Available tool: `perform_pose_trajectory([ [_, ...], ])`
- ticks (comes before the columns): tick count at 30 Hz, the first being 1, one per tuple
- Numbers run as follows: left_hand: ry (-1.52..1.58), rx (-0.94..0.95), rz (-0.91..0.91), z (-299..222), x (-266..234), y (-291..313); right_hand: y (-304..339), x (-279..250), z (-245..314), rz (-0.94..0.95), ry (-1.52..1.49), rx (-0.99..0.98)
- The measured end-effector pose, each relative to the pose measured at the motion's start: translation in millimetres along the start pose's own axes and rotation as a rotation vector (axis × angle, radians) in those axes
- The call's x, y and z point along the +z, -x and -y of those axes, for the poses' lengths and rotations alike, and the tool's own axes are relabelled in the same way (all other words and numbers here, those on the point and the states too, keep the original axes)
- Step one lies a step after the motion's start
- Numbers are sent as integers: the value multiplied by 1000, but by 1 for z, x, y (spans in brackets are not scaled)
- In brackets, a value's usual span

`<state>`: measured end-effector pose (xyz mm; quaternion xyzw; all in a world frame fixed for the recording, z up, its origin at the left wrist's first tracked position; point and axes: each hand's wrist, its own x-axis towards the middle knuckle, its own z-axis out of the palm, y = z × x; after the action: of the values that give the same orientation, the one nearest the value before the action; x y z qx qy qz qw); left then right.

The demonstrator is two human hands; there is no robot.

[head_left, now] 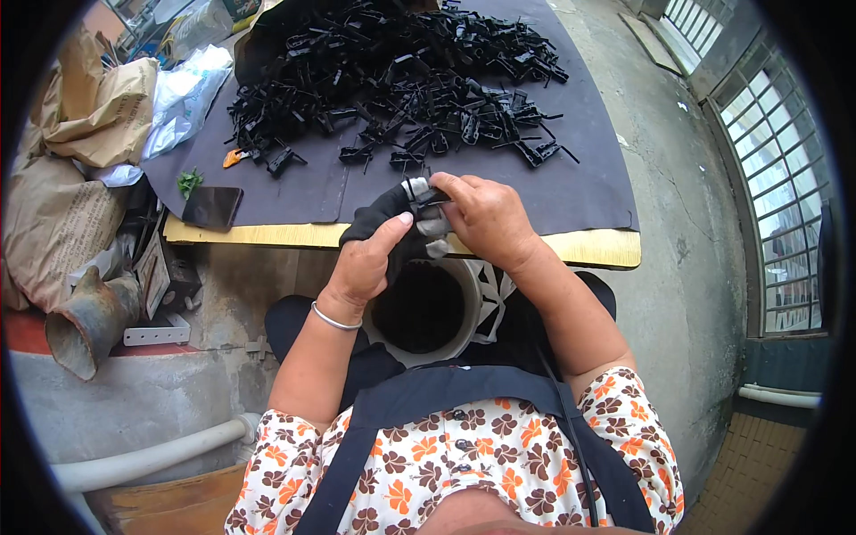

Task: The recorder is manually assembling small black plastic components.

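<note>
My left hand (pixel 374 239) is raised above a bucket at the table's near edge. Black cloth covers its fingers, with whitish and grey wrappings at the tips, while the thumb is bare. A small black plastic part (pixel 434 195) is pinched between both hands, mostly hidden by the fingers. My right hand (pixel 492 218), bare, closes on its other side with thumb and forefinger. Beyond them a large heap of similar black plastic parts (pixel 401 80) covers the dark table mat (pixel 588 169). Below sits the pale round bucket (pixel 470 312), its inside dark.
A dark phone (pixel 212 208), a green sprig (pixel 189 182) and an orange scrap (pixel 234 158) lie on the table's left. Brown paper sacks (pixel 67 214), a white plastic bag (pixel 183 98) and a rusty pipe piece (pixel 89 325) crowd the left side. A barred window (pixel 776 178) stands right.
</note>
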<state>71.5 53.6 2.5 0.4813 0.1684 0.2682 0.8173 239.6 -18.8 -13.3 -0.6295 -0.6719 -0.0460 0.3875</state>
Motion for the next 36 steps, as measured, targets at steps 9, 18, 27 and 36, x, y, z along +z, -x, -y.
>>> perform_pose_trajectory([
  [9, 171, -179, 45, -15, -3, 16, 1, -21, 2, 22, -91, -226],
  [18, -61, -45, -88, -6, 13, 29, 0, -40, 36, 234, -591, -7],
  [27, -631, 319, 17, 5, 20, 31, 8, -20, 42, 27, -696, 257],
  [36, -838, 283, -98, -4, 23, 34, 10, -27, 35, 243, -588, 122],
])
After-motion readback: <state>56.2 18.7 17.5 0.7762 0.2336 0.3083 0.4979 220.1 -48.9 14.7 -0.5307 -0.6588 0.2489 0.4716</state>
